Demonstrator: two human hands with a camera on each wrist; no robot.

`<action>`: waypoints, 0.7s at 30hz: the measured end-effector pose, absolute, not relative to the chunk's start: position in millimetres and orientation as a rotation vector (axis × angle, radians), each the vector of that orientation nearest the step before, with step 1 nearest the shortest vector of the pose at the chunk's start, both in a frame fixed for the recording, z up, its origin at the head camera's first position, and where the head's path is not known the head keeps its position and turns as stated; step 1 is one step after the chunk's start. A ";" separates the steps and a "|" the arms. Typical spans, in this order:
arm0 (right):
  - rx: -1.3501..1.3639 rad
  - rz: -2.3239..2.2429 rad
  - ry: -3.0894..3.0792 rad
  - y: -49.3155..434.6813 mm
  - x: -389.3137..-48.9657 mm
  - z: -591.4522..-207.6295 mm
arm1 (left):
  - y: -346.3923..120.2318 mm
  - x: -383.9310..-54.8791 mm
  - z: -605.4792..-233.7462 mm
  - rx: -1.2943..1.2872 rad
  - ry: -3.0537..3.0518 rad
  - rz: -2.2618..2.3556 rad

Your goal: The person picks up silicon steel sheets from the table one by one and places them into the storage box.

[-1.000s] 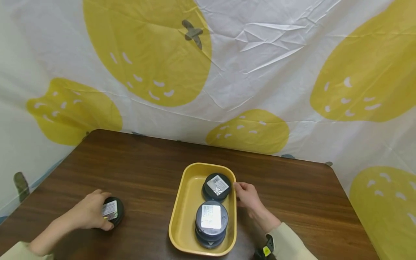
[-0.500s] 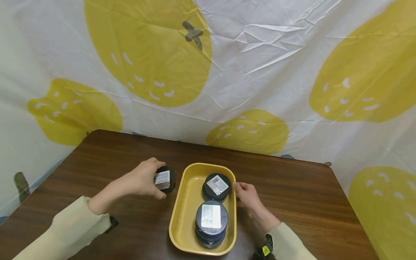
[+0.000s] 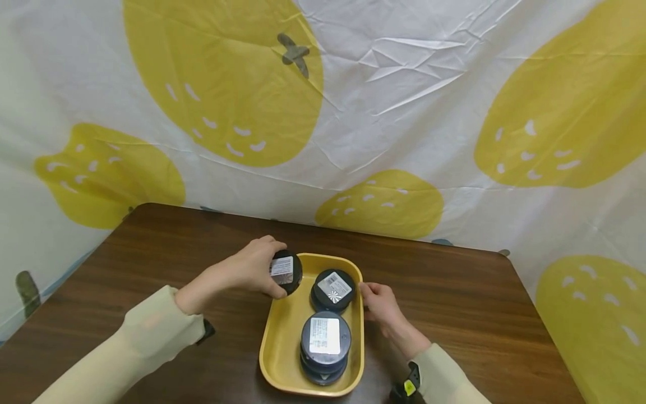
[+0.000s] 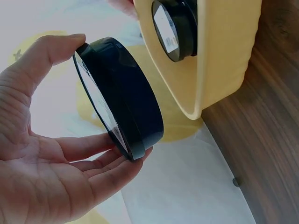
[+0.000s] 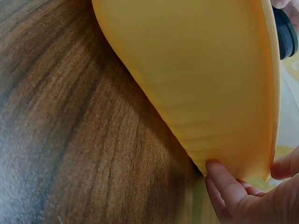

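Note:
My left hand grips a round black container with a white label, holding it over the far left corner of a yellow tray. In the left wrist view, thumb and fingers clasp opposite edges of this container, tilted beside the tray's rim. Inside the tray stand a far stack of black containers and a nearer stack, each with a labelled top. At the tray's right side, my right hand pinches the wall; the right wrist view has its fingers against the outer face, thumb at the rim.
The tray stands on a dark wooden table. A white cloth printed with yellow fruit hangs behind the table's far edge. Dark bands are on both wrists, the right one with a yellow mark.
My left hand has carried the black container from the table's left side rightward and away from me to above the tray's far left corner. The right hand has stayed at the tray's wall.

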State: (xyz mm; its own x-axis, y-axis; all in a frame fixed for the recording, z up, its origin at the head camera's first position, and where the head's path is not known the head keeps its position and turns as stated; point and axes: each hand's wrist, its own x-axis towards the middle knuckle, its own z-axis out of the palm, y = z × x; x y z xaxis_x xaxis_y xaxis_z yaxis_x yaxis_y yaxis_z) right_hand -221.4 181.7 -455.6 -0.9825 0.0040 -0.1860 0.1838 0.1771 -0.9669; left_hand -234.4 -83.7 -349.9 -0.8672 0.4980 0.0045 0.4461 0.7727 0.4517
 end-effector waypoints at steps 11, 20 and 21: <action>0.202 -1.921 2.304 186.9 -221.0 -456.5 | -56.4 -244.6 -348.9 0.800 2.809 0.686; 0.182 -1.902 2.308 184.2 -219.7 -452.8 | -31.0 -250.3 -346.3 0.856 2.796 0.642; 0.174 -1.903 2.306 183.7 -219.6 -452.0 | -28.7 -250.3 -346.2 0.857 2.796 0.638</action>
